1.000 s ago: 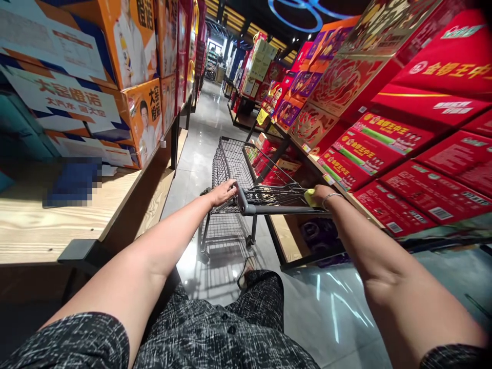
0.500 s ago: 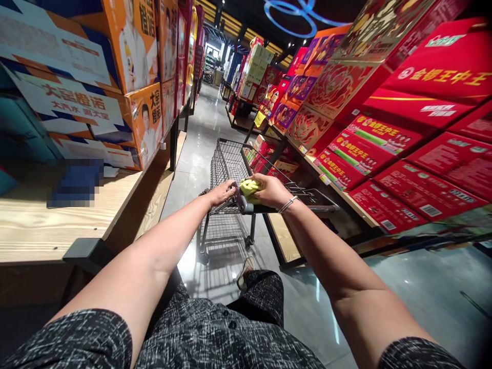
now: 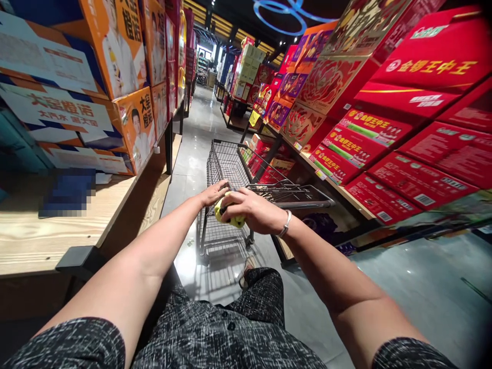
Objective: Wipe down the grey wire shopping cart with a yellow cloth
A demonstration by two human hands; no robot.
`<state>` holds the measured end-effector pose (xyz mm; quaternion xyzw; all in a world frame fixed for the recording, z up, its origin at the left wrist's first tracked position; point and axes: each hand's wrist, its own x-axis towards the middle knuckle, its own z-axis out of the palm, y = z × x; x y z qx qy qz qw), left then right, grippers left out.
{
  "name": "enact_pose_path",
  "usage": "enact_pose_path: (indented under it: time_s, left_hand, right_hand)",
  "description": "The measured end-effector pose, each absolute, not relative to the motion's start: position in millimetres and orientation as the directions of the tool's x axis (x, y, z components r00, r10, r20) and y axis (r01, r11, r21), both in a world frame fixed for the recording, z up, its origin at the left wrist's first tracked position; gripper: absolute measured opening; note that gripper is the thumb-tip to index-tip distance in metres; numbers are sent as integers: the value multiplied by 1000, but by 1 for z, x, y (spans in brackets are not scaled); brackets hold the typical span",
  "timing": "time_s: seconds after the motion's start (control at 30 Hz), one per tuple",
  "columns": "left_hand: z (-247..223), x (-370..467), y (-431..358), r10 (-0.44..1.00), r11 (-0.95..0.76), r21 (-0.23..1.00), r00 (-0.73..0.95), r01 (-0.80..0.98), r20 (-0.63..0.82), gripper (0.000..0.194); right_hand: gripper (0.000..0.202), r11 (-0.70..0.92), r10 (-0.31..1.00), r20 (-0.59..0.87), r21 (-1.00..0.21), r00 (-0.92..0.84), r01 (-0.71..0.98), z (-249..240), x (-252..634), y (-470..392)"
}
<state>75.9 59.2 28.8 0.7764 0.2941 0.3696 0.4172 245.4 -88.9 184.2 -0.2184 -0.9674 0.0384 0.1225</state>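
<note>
A grey wire shopping cart [image 3: 235,177] stands ahead of me, its handle [image 3: 303,204] running toward the right. My left hand [image 3: 210,196] is closed round the handle's left end. In my right hand [image 3: 258,209] is a bunched yellow-green cloth [image 3: 229,221], pressed at the handle's left end close to my left fingers. The right hand's fingers curl over the cloth and partly cover it. Both hands hide the handle's left corner.
Orange drink cartons [image 3: 134,130] are stacked on a wooden shelf [image 3: 73,241] at the left. Red gift boxes [image 3: 388,148] fill the sloping shelf at the right. Between them a grey tiled aisle [image 3: 198,118] runs ahead. A blurred dark blue item [image 3: 69,192] lies on the left shelf.
My right hand has moved left and slightly down with the cloth, its fingers turning over the handle's end. My left hand has shifted slightly left and stays at the handle.
</note>
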Motion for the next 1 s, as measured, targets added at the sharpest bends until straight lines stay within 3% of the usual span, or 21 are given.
enact_pose_path:
  time_s: [0.13, 0.27, 0.37, 0.47, 0.53, 0.6, 0.67, 0.77, 0.9, 1.0]
  left_hand:
    - [40, 68, 56, 749, -515, 827, 586, 224, 308, 66]
    - [51, 57, 58, 683, -576, 772, 676, 267, 276, 73]
    - [56, 47, 63, 688, -564, 761, 692, 320, 220, 69]
    - [67, 38, 62, 750, -499, 796, 632, 344, 197, 68]
    - [80, 35, 49, 789, -468, 826, 568, 313, 232, 74]
    - [98, 37, 26, 803, -482, 835, 515, 266, 300, 71]
    - [117, 44, -4, 751, -558, 801, 543, 217, 375, 62]
    - [137, 62, -45, 675, -648, 732, 603, 209, 425, 59]
    - [144, 83, -69, 694, -673, 669, 584, 315, 422, 83]
    - [140, 85, -65, 738, -651, 642, 535, 406, 410, 103]
  right_hand:
    - [41, 873, 466, 416, -69, -781, 483, 163, 277, -109]
    - [30, 695, 626, 617, -161, -478, 701, 130, 353, -110]
    - [33, 458, 735, 642, -232, -218, 858, 120, 429, -110]
    - [49, 89, 779, 619, -265, 98, 960, 121, 492, -109]
    - [59, -139, 723, 614, -320, 317, 937, 119, 507, -106]
    - [62, -254, 622, 631, -398, 463, 882, 112, 494, -103]
    - [61, -238, 534, 674, -459, 510, 856, 98, 456, -103]
    - [59, 7, 516, 763, -459, 390, 888, 68, 369, -113]
    - [54, 326, 546, 825, -369, 145, 870, 32, 259, -127]
    - [40, 446, 650, 759, -352, -28, 823, 29, 224, -125]
